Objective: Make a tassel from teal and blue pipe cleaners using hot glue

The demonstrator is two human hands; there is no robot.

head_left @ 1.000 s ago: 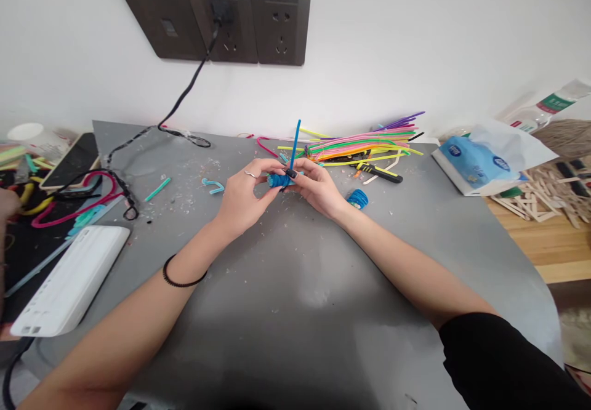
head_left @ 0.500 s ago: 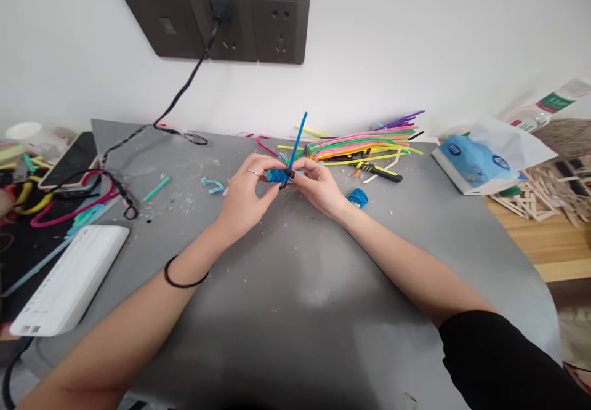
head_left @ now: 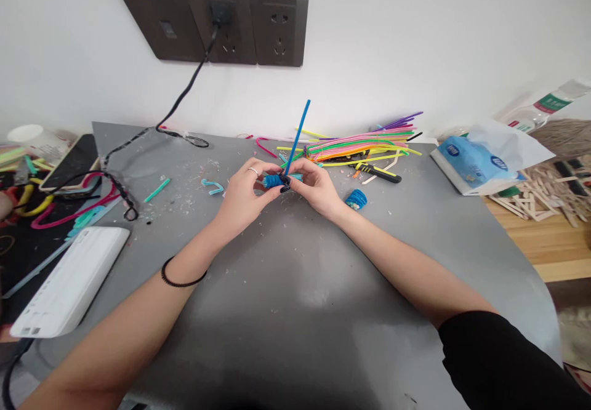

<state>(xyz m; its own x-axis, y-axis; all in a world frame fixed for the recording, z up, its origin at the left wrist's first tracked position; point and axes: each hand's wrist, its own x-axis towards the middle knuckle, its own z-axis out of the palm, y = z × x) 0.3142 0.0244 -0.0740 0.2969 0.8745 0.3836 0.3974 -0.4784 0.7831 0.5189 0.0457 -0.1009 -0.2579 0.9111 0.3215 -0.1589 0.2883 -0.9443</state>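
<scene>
My left hand [head_left: 246,196] grips a small coil of blue pipe cleaner [head_left: 273,180] between thumb and fingers. From the right, my right hand [head_left: 315,189] pinches the same piece at its right end, fingertips touching those of my left hand. A straight blue end [head_left: 299,133] sticks up from between the fingertips. Part of the coil is hidden by the fingers. Beside my right wrist, a second blue wound piece [head_left: 356,199] lies on the grey mat [head_left: 295,287].
Behind my hands lies a bundle of coloured pipe cleaners [head_left: 360,142] with a black-and-yellow cutter [head_left: 378,172]. A blue tissue pack [head_left: 475,162] and wooden sticks [head_left: 530,200] are at right. At left are a white power strip [head_left: 71,279], a phone [head_left: 71,160] and a black cable [head_left: 184,90].
The upright blue end stands a little higher and slightly straighter. The fingertips of my right hand have shifted slightly left along the coil.
</scene>
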